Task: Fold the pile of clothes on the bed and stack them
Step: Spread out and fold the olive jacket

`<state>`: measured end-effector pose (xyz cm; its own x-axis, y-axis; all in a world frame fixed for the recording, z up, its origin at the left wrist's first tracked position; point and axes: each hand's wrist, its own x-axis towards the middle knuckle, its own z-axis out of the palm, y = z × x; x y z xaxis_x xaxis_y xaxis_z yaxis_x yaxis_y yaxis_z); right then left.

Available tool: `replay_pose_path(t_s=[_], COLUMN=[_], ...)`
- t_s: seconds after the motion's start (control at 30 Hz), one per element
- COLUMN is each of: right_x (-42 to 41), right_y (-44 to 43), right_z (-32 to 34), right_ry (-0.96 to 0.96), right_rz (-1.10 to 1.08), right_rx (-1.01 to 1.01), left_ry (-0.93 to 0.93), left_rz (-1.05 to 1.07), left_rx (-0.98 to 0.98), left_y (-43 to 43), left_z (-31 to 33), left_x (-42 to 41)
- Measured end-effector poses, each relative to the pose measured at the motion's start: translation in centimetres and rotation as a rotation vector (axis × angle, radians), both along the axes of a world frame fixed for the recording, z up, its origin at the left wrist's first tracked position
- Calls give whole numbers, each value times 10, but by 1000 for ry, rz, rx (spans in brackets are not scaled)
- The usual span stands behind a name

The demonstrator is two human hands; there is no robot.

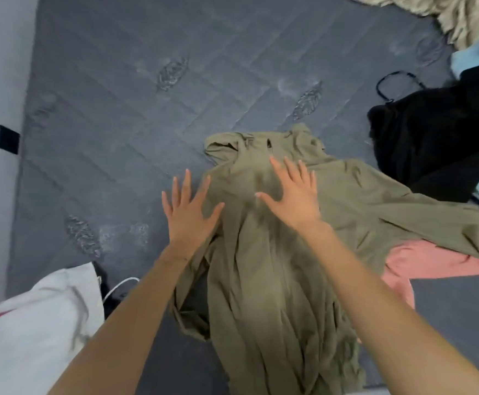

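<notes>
An olive green garment (275, 252) lies spread along the dark grey quilted mattress (118, 95), its collar end pointing away from the person and one sleeve running off to the right over a pink garment (420, 266). Both hands are flat with fingers straight and spread — the left hand (188, 212) at the garment's left edge, partly over the mattress, the right hand (295, 195) on its upper middle. A heap of clothes — black garment (432, 132), light blue cloth (477, 57) — sits at the right.

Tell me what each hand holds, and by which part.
Nothing is held. The left hand and right hand are spread open and flat over the jacket, below its collar.
</notes>
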<state>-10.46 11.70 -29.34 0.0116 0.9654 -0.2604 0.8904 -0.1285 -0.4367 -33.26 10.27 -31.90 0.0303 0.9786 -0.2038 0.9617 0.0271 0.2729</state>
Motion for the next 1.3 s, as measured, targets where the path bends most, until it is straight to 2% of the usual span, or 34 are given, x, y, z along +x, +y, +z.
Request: replay_pose_path(t_s=[0.2,0.37,0.47,0.63,0.77,0.87,0.97,1.07,1.17,1.23,1.3], right_x=[-66,-103,-119,-145,-165,-179,-193,-211,-229,-236,-241], right_y=[4,2,2,3,5,10,21,39,53,58,59], right_z=[-26,-57,-77,-102,-111,-108,-97,-82,-69,-63,-61], right_ry=[-35,-15,-26,-64,-39,37,108,254,407,465,436], right_rz=[157,321,436,650,756,711,627,508,376,265,255], right_rx=[-60,-125,-115,-52,-71,-25,105,101,69,58,28], left_ry=[-12,-127,-211,-317,-503,-617,-654,-765,-867,-878,-851], left_rz=[135,261,289,323,386,560,584,625,654,628,513], left_rx=[-184,-367,-319,-125,54,97,137,109,23,-124,-301], left_y=[-22,-45,-62,-80,-81,-73,-55,-33,-19,-16,-19], left_z=[-31,-67,-84,-99,-95,-84,-74,-64,-56,-54,-55], left_x=[-66,-97,-99,-92,-92,-97,-110,-128,-148,-163,-176])
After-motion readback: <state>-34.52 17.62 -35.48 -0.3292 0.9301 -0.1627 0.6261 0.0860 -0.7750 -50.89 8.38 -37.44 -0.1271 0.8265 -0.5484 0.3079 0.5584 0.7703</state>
